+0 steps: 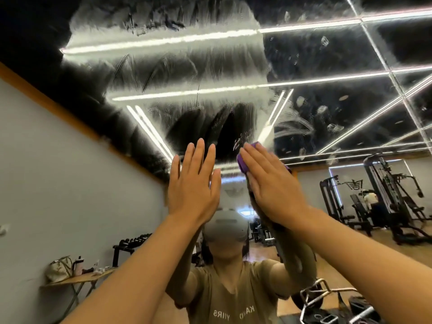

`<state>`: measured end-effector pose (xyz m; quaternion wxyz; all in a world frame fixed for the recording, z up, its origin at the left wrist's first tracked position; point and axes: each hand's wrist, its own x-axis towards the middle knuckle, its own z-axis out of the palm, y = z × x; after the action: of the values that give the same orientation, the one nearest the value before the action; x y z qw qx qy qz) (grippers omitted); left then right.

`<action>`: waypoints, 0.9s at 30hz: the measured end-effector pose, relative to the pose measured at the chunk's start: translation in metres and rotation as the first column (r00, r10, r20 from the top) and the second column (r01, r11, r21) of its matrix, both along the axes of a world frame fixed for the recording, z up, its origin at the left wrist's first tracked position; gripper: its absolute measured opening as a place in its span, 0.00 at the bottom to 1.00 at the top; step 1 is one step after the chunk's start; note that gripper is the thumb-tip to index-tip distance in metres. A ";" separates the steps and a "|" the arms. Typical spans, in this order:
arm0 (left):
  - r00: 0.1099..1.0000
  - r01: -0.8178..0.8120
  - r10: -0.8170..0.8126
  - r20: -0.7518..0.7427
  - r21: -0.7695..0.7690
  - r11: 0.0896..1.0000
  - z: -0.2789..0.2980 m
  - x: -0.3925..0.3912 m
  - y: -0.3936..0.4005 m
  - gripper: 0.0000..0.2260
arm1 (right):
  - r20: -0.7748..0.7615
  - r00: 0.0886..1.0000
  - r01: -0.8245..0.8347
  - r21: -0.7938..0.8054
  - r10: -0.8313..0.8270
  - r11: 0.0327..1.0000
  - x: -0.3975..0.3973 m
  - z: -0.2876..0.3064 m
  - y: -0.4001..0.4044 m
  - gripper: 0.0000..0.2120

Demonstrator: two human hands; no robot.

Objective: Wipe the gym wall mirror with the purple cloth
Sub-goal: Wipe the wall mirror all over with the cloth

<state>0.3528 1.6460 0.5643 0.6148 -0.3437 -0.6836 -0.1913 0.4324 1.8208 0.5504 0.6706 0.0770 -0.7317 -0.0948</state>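
Head view. The right hand was laid flat, fingers straight, pressing the purple cloth against the gym wall mirror; only the cloth's upper edge was seen past the fingertips. The left hand was spread open on the glass just beside it, holding nothing. A hazy smeared patch was left above. The cloth was judged soft, light and pliable, best held under a flat palm.

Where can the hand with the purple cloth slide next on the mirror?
Open glass lies above the purple cloth, across the foamy smear, and rightward over the spotted patch. Leftward is crowded: the left hand lies flat beside the right hand.
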 end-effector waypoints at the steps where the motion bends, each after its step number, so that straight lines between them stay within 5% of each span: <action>1: 1.000 -0.008 0.007 -0.021 -0.012 1.000 0.000 -0.002 -0.003 0.29 | 0.024 1.000 0.001 -0.036 0.000 0.999 0.001 0.018 -0.005 0.27; 5: 0.992 -0.004 0.003 -0.128 -0.006 1.000 0.001 -0.013 -0.008 0.26 | 0.073 0.997 0.014 -0.108 -0.006 0.994 0.000 0.068 -0.019 0.25; 10: 0.942 0.036 -0.026 -0.335 0.023 0.999 0.021 -0.011 -0.012 0.21 | -0.060 0.995 -0.085 -0.164 0.076 0.983 -0.015 0.005 -0.032 0.25; 17: 0.967 -0.019 0.003 -0.254 -0.061 0.998 0.035 -0.023 -0.014 0.26 | 0.037 0.999 0.022 -0.086 -0.019 0.996 -0.009 -0.036 -0.034 0.25; 27: 0.971 -0.012 -0.005 -0.239 -0.072 0.997 0.032 -0.021 -0.015 0.25 | 0.014 0.998 0.066 -0.293 -0.065 0.954 -0.011 0.051 -0.052 0.26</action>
<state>0.3317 1.6315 0.5959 0.6800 -0.3853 -0.6118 -0.1223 0.4215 1.7691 0.6014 0.6697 -0.0472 -0.7411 -0.0073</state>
